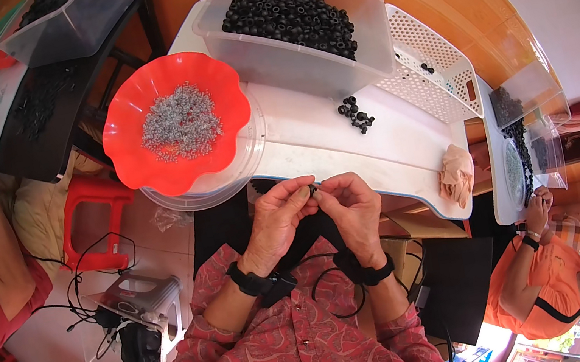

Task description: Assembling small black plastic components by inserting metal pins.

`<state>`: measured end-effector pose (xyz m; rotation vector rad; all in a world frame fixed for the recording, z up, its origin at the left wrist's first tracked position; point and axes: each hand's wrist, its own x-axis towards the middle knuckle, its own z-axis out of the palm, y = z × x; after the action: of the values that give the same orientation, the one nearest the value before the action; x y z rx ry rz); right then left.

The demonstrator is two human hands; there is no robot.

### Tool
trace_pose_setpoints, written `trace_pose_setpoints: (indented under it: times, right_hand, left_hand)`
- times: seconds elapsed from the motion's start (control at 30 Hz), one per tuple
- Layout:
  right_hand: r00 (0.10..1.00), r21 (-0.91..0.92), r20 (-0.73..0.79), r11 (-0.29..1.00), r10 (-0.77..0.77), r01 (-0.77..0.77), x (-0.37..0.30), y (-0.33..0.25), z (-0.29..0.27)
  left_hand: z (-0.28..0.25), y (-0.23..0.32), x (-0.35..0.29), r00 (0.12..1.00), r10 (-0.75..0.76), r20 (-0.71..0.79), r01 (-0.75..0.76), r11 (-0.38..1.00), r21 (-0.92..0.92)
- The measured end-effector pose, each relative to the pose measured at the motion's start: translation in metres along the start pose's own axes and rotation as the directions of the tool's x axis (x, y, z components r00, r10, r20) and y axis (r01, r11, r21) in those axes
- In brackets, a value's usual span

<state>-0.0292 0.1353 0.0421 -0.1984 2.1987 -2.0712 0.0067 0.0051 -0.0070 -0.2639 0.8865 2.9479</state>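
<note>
My left hand (277,218) and my right hand (351,209) meet in front of my chest, just off the near edge of the white table. Thumbs and forefingers of both are pinched around a small black part (313,189), mostly hidden by the fingertips. Beyond them lies a loose cluster of small black hollow parts (356,116) on the table. To the left, a red scalloped bowl (123,144) holds a heap of tiny silvery pieces (180,122). At the back, a clear plastic tub (286,63) is partly filled with many similar black parts (290,20).
A white perforated basket (436,91) with a few black parts stands right of the tub. A crumpled cloth (456,172) lies at the table's right end. Co-workers sit left and right (545,284). A red stool (93,221) and cables (85,307) occupy the floor at left.
</note>
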Motion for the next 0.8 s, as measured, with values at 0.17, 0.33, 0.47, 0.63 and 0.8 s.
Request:
trace_pose_setpoints:
  times: [0.17, 0.33, 0.47, 0.63, 0.8]
  right_hand:
    - [0.998, -0.007, 0.062, 0.999, 0.032, -0.032, -0.001, -0.005, -0.002]
    - [0.996, -0.009, 0.047, 0.997, 0.081, -0.081, 0.001, -0.011, -0.003]
    - [0.999, 0.0, 0.026, 0.999, 0.045, -0.045, 0.003, 0.002, -0.006]
    - [0.98, -0.058, 0.125, 0.987, 0.156, -0.149, 0.012, -0.004, -0.011]
    - [0.993, -0.362, -0.12, 0.931, 0.008, -0.052, 0.047, 0.002, -0.039]
  left_hand:
    - [-0.006, -0.002, 0.002, 1.0, -0.023, 0.019, 0.024, 0.997, -0.075]
    - [-0.007, -0.003, 0.004, 0.996, -0.063, 0.065, 0.072, 0.985, -0.157]
    - [0.0, -0.002, 0.004, 0.996, -0.075, 0.052, 0.08, 0.992, -0.093]
    - [-0.005, -0.001, 0.002, 0.997, -0.079, 0.012, 0.08, 0.996, -0.046]
    - [-0.005, 0.004, 0.001, 0.993, -0.12, -0.017, 0.119, 0.991, -0.059]
